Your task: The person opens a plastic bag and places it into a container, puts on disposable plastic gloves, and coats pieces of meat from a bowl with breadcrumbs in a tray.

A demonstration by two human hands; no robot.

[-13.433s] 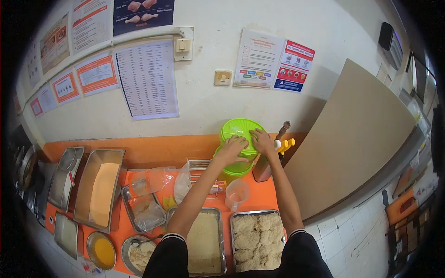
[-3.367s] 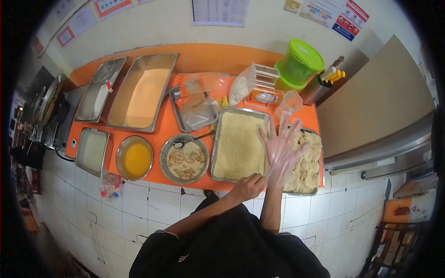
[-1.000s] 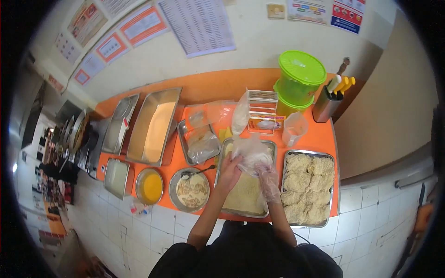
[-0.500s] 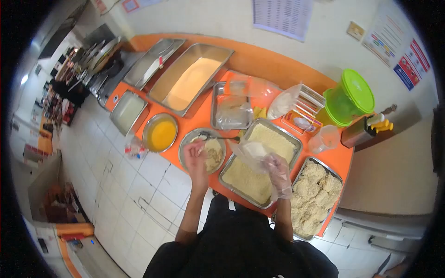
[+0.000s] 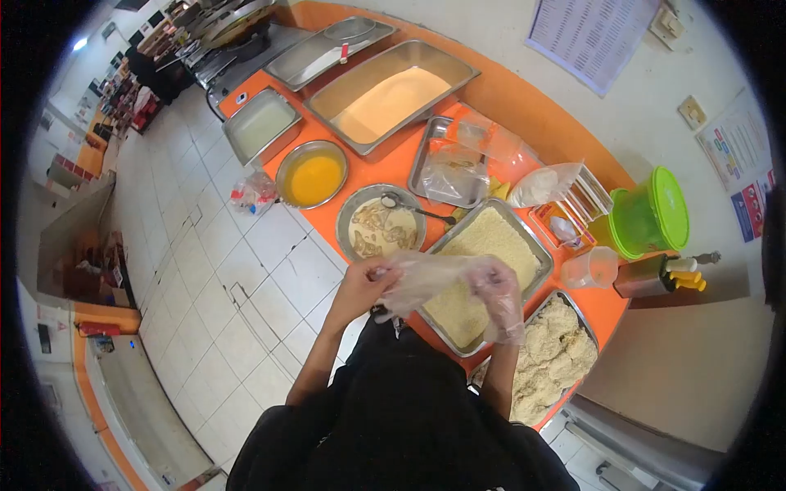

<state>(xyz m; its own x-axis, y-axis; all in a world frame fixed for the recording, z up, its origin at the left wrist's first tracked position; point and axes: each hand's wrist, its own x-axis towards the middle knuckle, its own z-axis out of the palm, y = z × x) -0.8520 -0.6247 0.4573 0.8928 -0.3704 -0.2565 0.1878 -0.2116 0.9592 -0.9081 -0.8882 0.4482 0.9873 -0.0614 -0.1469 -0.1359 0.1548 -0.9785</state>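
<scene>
A clear plastic glove point(image 5: 427, 277) is stretched between my two hands over the near edge of the breadcrumb tray. My bare left hand point(image 5: 363, 288) pinches one end of it. On my right hand point(image 5: 497, 288) I wear a clear plastic glove, and its fingers grip the other end. Just beyond my left hand stands a metal bowl point(image 5: 344, 223) of pale batter with pieces in it. A dark-handled spoon point(image 5: 422, 211) rests across that bowl's rim. Pale breadcrumbs point(image 5: 498, 241) fill the tray under my right hand.
A tray of crumb-coated pieces point(image 5: 553, 360) lies at right. Farther left are a bowl of yellow liquid point(image 5: 315, 178) and a deep pan of orange powder point(image 5: 393, 102). At the right end stand a green-lidded tub point(image 5: 669, 209), a plastic cup point(image 5: 591, 268) and a knife block point(image 5: 643, 278).
My left hand has moved down and right and now grips the glove, which is stretched sideways between both hands. The view has turned, and the batter bowl shows more fully.
</scene>
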